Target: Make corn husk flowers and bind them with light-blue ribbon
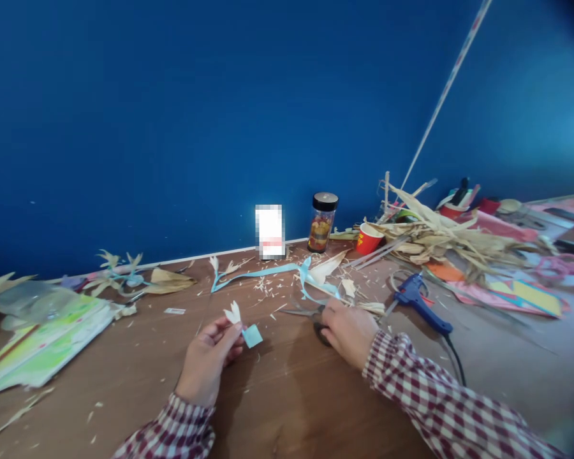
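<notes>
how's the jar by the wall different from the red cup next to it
The jar is clear glass with a black lid on it and yellow-orange contents showing; the red cup is opaque and has no lid. The jar stands taller and upright, while the cup is shorter and leans. Both sit on the table near the blue wall.

Setting: a craft workspace, likely home or classroom. Wooden table (287, 395) against a deep blue wall. On the table: blue glue gun (423, 305) right of centre, dried husks (440, 239) behind it, coloured paper sheets (516, 293) beside it, clippings scattered across the table.
</notes>
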### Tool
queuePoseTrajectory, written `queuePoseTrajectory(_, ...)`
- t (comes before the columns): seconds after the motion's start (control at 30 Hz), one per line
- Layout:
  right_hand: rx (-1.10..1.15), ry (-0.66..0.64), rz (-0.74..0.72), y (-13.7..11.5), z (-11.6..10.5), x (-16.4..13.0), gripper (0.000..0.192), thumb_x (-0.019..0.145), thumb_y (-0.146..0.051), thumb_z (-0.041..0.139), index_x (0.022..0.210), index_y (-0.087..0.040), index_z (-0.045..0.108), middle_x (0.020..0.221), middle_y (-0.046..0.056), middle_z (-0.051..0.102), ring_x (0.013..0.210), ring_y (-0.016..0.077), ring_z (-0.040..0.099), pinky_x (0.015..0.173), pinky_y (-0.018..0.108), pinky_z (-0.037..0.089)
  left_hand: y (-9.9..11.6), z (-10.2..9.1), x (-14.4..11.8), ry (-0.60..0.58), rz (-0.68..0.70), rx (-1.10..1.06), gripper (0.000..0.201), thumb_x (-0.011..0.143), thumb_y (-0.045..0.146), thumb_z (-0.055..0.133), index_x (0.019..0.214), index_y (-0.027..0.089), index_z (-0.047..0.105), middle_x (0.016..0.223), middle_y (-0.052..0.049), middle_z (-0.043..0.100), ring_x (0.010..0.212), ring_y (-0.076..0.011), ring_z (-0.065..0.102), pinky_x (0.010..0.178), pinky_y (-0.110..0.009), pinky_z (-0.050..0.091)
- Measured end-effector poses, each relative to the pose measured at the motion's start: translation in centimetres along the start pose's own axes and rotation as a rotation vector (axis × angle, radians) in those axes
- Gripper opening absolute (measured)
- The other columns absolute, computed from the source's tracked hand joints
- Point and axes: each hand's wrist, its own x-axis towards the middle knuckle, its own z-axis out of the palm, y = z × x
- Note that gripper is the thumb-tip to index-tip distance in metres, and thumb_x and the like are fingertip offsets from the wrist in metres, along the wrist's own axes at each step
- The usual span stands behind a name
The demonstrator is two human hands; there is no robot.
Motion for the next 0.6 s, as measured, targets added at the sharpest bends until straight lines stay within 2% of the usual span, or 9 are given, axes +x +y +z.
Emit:
queuePoseTrajectory(0.2, 0.075, -0.007, -0.074, 0.1, -0.5, -1.4, 0.015, 0.077, -0.031, 0.054, 0.086, -0.020, 0.061, 0.097, 0.006, 0.057, 0.076, 0.0184, 0.058, 0.062, 0.027, 0.042, -0.1, 0.1, 0.0, -0.054, 0.005, 0.033, 0.032, 0.053, 0.028, 0.076, 0.077, 0.013, 0.061, 0.076, -0.003, 0.067, 0.057, -0.0079, 0.056, 0.047, -0.014, 0.046)
queuePoseTrajectory(0.3, 0.190, 0.073, -0.088, 1.4, -0.9, -2.3, 0.019, 0.079, -0.032, 0.053, 0.094, -0.022, 0.059, 0.095, 0.003, 0.059, 0.085, 0.0174, 0.056, 0.071, 0.026, 0.041, -0.3, 0.0, 0.1, -0.063, -0.020, -0.003, 0.036, 0.052, 0.027, 0.077, 0.082, 0.016, 0.060, 0.078, -0.002, 0.067, 0.061, -0.0088, 0.057, 0.053, -0.016, 0.050)
queuePoseTrajectory(0.37, 0.186, 0.172, -0.004, 3.3, -1.1, -3.1, 0.019, 0.083, -0.031, 0.048, 0.097, -0.022, 0.057, 0.095, 0.004, 0.059, 0.088, 0.0169, 0.054, 0.076, 0.027, 0.039, -0.5, -0.1, 0.3, -0.068, -0.026, -0.019, 0.039, 0.052, 0.025, 0.077, 0.086, 0.017, 0.060, 0.079, -0.002, 0.066, 0.062, -0.0094, 0.058, 0.053, -0.016, 0.051)
queuePoseTrajectory(0.47, 0.009, 0.314, 0.228, 7.4, -0.7, -4.6, 0.019, 0.085, -0.028, 0.045, 0.096, -0.020, 0.057, 0.096, 0.007, 0.058, 0.091, 0.0204, 0.051, 0.078, 0.030, 0.038, -0.6, -0.1, 0.5, -0.093, -0.047, -0.044, 0.034, 0.050, 0.022, 0.078, 0.078, 0.017, 0.060, 0.076, -0.001, 0.066, 0.062, -0.0098, 0.059, 0.055, -0.016, 0.052)
queuePoseTrajectory(0.6, -0.194, 0.319, 0.544, 12.6, 1.3, -6.4, 0.024, 0.079, -0.032, 0.052, 0.099, -0.018, 0.052, 0.098, 0.011, 0.055, 0.093, 0.0252, 0.050, 0.072, 0.033, 0.040, -0.7, 0.1, 0.5, -0.071, -0.063, -0.075, 0.033, 0.046, 0.019, 0.079, 0.072, 0.018, 0.060, 0.070, 0.002, 0.065, 0.059, -0.0099, 0.060, 0.056, -0.016, 0.053)
